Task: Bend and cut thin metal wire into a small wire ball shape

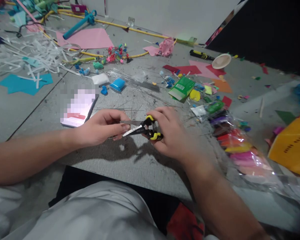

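Observation:
My right hand (168, 131) is wrapped around spring-loaded snips (141, 129) with black-and-yellow handles, and the silver blades stand apart, pointing left. Close by, my left hand (103, 126) has its thumb and fingers pinched together right at the blade tips. Whatever small thing it pinches is hidden by the fingers and too small to name. Both hands are just above the grey table (110, 158). Thin metal wires (120, 109) lie behind my left hand. To its left rests a phone (77, 108), its lit screen blurred out.
Behind the hands lie a blue clay packet (117, 84), a white packet (100, 79) and a green packet (182, 88). Clear bags of coloured clay (242, 150) line the right side. Shredded white paper strips (35, 53) heap at left. A yellow cable (140, 30) crosses the back.

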Tool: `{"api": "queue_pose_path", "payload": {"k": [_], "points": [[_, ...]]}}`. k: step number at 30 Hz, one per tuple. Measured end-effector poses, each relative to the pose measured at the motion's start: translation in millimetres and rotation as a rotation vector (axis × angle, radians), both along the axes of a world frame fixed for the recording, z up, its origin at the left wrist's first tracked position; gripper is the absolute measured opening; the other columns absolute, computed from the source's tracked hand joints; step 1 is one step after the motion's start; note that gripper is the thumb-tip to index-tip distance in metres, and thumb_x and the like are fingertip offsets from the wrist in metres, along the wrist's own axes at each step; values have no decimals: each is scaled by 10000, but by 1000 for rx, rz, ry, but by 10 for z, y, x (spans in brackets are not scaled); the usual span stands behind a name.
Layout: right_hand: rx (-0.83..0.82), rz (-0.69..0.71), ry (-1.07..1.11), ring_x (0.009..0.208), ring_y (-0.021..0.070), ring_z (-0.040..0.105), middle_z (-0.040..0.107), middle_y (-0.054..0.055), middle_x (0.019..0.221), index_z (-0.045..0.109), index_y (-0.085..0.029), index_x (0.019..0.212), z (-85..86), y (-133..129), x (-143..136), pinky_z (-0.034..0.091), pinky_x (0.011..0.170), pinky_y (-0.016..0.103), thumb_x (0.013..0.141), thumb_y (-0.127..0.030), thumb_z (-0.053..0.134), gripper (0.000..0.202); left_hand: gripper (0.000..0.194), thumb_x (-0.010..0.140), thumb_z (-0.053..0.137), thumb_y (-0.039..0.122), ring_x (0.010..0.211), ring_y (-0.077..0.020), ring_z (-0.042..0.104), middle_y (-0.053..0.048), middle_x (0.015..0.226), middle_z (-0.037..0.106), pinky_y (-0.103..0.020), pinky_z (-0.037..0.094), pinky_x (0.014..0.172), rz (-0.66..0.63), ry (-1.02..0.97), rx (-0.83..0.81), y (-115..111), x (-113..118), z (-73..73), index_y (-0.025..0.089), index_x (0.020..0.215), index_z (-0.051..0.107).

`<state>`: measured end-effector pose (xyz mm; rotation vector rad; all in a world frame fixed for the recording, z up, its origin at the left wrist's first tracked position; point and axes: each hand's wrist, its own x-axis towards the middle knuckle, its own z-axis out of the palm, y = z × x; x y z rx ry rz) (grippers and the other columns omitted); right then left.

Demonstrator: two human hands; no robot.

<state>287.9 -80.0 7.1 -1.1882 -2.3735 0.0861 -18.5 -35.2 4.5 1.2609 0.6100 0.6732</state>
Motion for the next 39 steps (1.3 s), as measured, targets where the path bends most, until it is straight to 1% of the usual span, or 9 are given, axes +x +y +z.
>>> {"api": "queue_pose_path", "payload": {"k": [4,8,14,20,24,28,31,35,39], "points": [[13,-30,5,1333,489,751,763,150,1519,632,-337,1647,14,-17,3,674,1170,743,896,-214,785,777,432,793,1172,655,649,-198,480,-25,713,674,-384,366,571,-3,-29,-62,26,-14,-85,341,860,883],[41,-13,-2,1336,498,749,753,177,1498,617,-292,1640,8,-21,-1,673,1162,752,935,-225,768,724,418,721,1215,582,638,-174,457,-21,743,710,-367,363,564,-14,-51,-99,40,-7,-150,355,896,911],[81,4,-14,1332,485,751,727,180,1486,580,-290,1651,-16,-7,9,678,1147,737,961,-234,757,715,406,778,1176,613,657,-194,464,-29,739,708,-379,328,551,13,-35,-108,3,3,-76,344,855,881],[55,-22,-5,1285,487,775,765,166,1438,614,-299,1598,-28,-10,-6,679,1112,727,931,-268,767,686,427,881,1057,722,625,-192,429,-25,712,680,-389,367,564,51,-58,-54,-24,8,-100,343,881,860],[31,-16,1,1288,483,788,794,180,1448,652,-276,1577,-29,-15,-8,688,1120,697,921,-262,774,667,383,898,1039,678,616,-188,407,-21,691,652,-383,367,559,67,-56,-33,-33,31,-51,343,862,856],[36,-15,2,1258,479,794,811,168,1435,660,-300,1545,-24,-11,3,690,1096,699,910,-253,772,647,327,892,1040,623,612,-199,425,-32,682,632,-392,349,561,62,-64,-5,-47,34,-3,349,836,871],[29,-14,19,1233,467,796,817,143,1402,677,-324,1522,-14,-6,-7,693,1085,691,913,-244,778,623,315,903,1043,618,628,-204,433,-41,721,667,-393,337,560,58,-67,-5,-46,14,-32,353,851,881],[46,-13,33,1262,471,783,806,163,1442,677,-290,1569,-7,-4,-27,687,1124,704,941,-243,783,639,361,879,1069,670,641,-203,443,-34,741,706,-376,325,545,71,-35,-27,-29,-11,-63,357,885,889],[81,-10,50,1287,474,770,784,164,1448,652,-293,1592,-9,-8,-18,684,1130,707,941,-238,774,665,418,935,1089,606,607,-158,461,-5,681,668,-325,369,554,93,-30,-28,-46,5,55,285,848,837]]}}
